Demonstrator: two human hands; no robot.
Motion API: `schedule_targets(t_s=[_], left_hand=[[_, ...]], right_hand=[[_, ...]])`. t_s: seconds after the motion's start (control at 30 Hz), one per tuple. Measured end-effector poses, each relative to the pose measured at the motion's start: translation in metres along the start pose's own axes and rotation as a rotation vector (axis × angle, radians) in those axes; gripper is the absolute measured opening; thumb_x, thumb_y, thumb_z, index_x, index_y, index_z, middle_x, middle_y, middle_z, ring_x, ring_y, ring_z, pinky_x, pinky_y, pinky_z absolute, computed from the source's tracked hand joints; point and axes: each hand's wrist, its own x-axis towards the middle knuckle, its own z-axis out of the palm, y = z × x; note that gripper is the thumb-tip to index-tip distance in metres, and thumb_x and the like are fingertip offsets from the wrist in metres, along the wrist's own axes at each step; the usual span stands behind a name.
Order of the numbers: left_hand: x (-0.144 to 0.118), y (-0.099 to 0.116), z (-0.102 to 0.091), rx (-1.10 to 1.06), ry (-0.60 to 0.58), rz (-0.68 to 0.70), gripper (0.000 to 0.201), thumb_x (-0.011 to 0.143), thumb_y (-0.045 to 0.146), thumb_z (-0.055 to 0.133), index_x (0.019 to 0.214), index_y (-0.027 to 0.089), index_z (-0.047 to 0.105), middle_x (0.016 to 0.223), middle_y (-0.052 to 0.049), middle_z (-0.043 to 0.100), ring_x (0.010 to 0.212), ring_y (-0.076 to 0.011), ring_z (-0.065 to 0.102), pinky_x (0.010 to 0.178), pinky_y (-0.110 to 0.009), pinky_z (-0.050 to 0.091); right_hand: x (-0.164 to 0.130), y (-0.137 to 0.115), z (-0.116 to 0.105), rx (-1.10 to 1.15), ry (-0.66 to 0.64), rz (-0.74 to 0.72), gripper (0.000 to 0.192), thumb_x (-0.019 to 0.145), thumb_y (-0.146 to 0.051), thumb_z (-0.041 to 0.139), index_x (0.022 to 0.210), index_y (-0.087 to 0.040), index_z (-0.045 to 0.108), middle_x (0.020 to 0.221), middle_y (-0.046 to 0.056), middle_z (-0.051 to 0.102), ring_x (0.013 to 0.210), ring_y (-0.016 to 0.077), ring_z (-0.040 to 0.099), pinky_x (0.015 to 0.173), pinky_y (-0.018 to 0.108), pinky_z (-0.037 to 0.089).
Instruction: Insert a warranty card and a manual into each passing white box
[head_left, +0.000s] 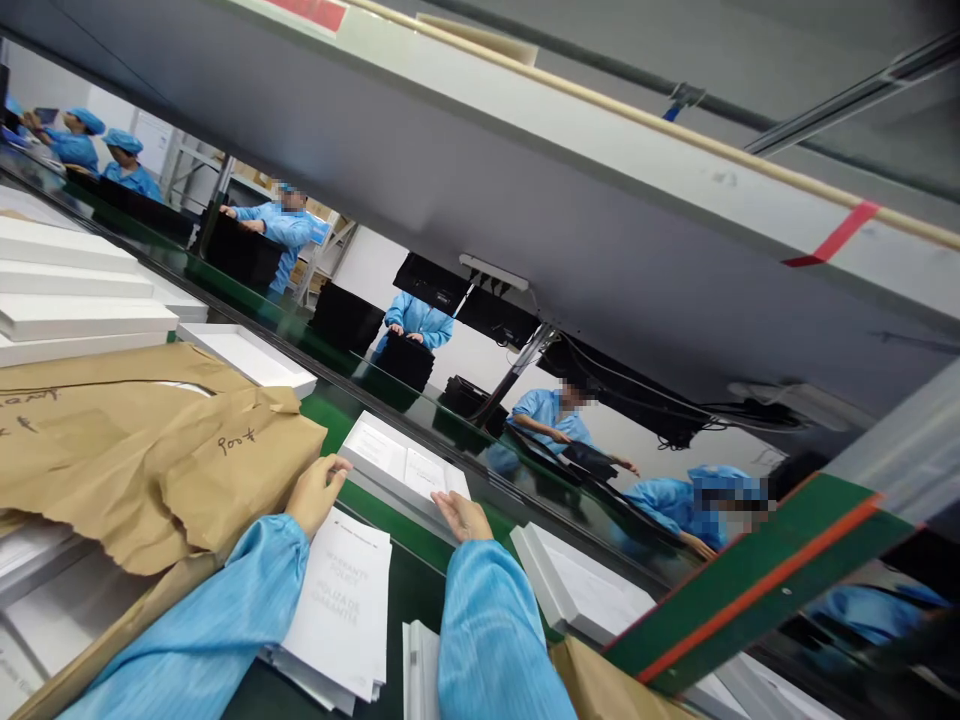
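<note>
Single view, worn on the person's head, as I observe it from the room. Faces forward and down; frame rolled strongly, so the dark-green work line (262, 310) slopes from upper left toward lower right. Nearest the lens: blue sleeves (495, 640), entering at the bottom edge. Left hand (319, 495) and right hand (461, 515), close range, below frame center. Grey overhead panel (450, 170) spans the upper frame, seen from beneath. Beyond the line, farther off: co-workers (289, 230), small, strung diagonally from upper left to lower right.
</note>
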Motion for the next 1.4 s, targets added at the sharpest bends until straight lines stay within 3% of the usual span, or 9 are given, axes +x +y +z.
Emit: schedule_targets(t_s=[0.27, 0.47, 0.57, 0.67, 0.77, 0.93, 1.03, 1.27, 1.4], left_hand=[[-0.011, -0.001, -0.008, 0.151, -0.083, -0.038, 0.025, 0.074, 0.024, 0.031, 0.09, 0.016, 0.049, 0.093, -0.004, 0.054, 0.077, -0.0117, 0.051, 0.072, -0.023, 0.039], [-0.046, 0.023, -0.007, 0.828, -0.163, -0.056, 0.027, 0.074, 0.017, 0.033, 0.091, 0.007, 0.052, 0.095, -0.015, 0.052, 0.092, -0.0253, 0.046, 0.072, -0.038, 0.037], [-0.074, 0.038, 0.015, 0.995, -0.248, 0.007, 0.034, 0.074, 0.006, 0.026, 0.095, 0.004, 0.054, 0.104, -0.018, 0.05, 0.098, -0.0264, 0.042, 0.078, -0.043, 0.031], [-0.095, 0.046, 0.039, 0.982, -0.388, 0.043, 0.039, 0.074, 0.012, 0.035, 0.111, 0.006, 0.043, 0.121, -0.018, 0.037, 0.109, -0.0275, 0.032, 0.083, -0.045, 0.027], [-0.095, 0.044, 0.044, 0.899, -0.438, 0.116, 0.038, 0.075, 0.018, 0.035, 0.112, 0.013, 0.043, 0.122, -0.014, 0.037, 0.109, -0.0253, 0.034, 0.084, -0.044, 0.028], [-0.067, 0.028, 0.016, 0.909, -0.203, 0.088, 0.035, 0.074, 0.019, 0.037, 0.106, 0.012, 0.048, 0.12, -0.014, 0.04, 0.106, -0.0254, 0.036, 0.083, -0.041, 0.028], [-0.057, 0.014, 0.008, 0.858, -0.202, 0.037, 0.033, 0.073, 0.02, 0.037, 0.103, 0.016, 0.05, 0.12, -0.011, 0.039, 0.108, -0.0241, 0.033, 0.081, -0.04, 0.03], [-0.047, -0.012, 0.018, 0.641, -0.208, -0.142, 0.035, 0.071, 0.027, 0.038, 0.106, 0.026, 0.046, 0.123, -0.006, 0.031, 0.113, -0.0243, 0.022, 0.082, -0.044, 0.028], [-0.045, -0.016, 0.019, 0.588, -0.167, -0.066, 0.03, 0.07, 0.023, 0.042, 0.098, 0.028, 0.05, 0.121, -0.003, 0.034, 0.112, -0.0219, 0.021, 0.085, -0.042, 0.025]], right_hand=[[-0.057, 0.004, -0.024, -0.22, -0.048, -0.184, 0.023, 0.072, -0.022, 0.047, 0.095, -0.016, 0.047, 0.077, 0.002, 0.055, 0.063, 0.0123, 0.054, 0.062, 0.029, 0.044], [-0.148, 0.049, -0.001, -0.425, -0.283, -0.351, 0.022, 0.055, -0.026, 0.061, 0.076, -0.019, 0.061, 0.085, 0.004, 0.058, 0.087, 0.0222, 0.049, 0.082, 0.035, 0.034], [-0.172, 0.073, 0.0, -0.692, -0.281, -0.527, 0.038, 0.058, -0.027, 0.058, 0.095, -0.021, 0.055, 0.095, 0.006, 0.056, 0.095, 0.0249, 0.044, 0.082, 0.036, 0.034], [-0.168, 0.086, -0.008, -0.687, -0.235, -0.544, 0.042, 0.062, -0.027, 0.054, 0.103, -0.017, 0.049, 0.088, 0.007, 0.058, 0.085, 0.023, 0.05, 0.075, 0.034, 0.04], [-0.156, 0.09, -0.014, -0.593, -0.265, -0.536, 0.038, 0.065, -0.029, 0.051, 0.101, -0.016, 0.05, 0.085, 0.007, 0.059, 0.079, 0.0209, 0.053, 0.071, 0.031, 0.042], [-0.153, 0.089, -0.015, -0.599, -0.261, -0.509, 0.035, 0.066, -0.03, 0.05, 0.098, -0.015, 0.051, 0.091, 0.01, 0.056, 0.083, 0.022, 0.051, 0.072, 0.032, 0.042], [-0.156, 0.089, -0.014, -0.612, -0.243, -0.523, 0.032, 0.067, -0.029, 0.048, 0.096, -0.015, 0.05, 0.092, 0.01, 0.055, 0.084, 0.022, 0.05, 0.072, 0.033, 0.041], [-0.161, 0.091, -0.012, -0.61, -0.217, -0.53, 0.034, 0.069, -0.023, 0.044, 0.103, -0.017, 0.045, 0.098, 0.009, 0.051, 0.088, 0.0214, 0.047, 0.067, 0.032, 0.042], [-0.164, 0.089, -0.01, -0.636, -0.205, -0.583, 0.033, 0.069, -0.02, 0.044, 0.103, -0.019, 0.044, 0.1, 0.008, 0.049, 0.093, 0.022, 0.043, 0.075, 0.035, 0.037]])
